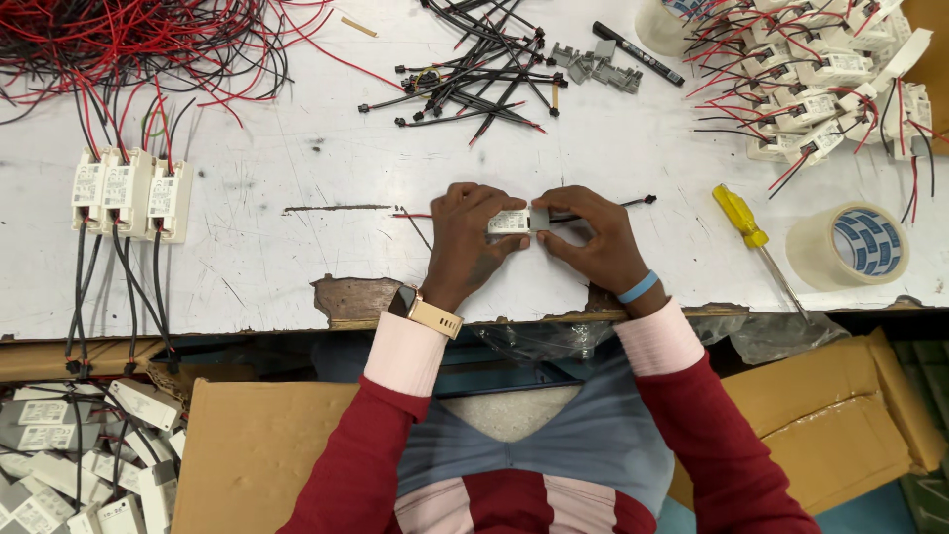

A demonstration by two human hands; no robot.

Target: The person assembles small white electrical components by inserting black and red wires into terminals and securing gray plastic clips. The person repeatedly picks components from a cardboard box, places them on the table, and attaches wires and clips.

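My left hand (465, 242) and my right hand (593, 242) meet over the white worktable (297, 178) and both grip one small white box-shaped electrical unit (509, 222). My right fingers press a small grey clip (540, 219) against its right end. Thin red and black wires trail left from the unit (410, 216), and a black cable tie (633, 203) sticks out to the right behind my right hand.
Three white units (129, 193) with cables stand at the left. A heap of black cable ties (484, 69), grey clips (593, 64), a black marker (638, 54), finished units (830, 79), a yellow screwdriver (741, 218) and tape roll (850, 245) surround. Cardboard boxes (267, 445) sit below.
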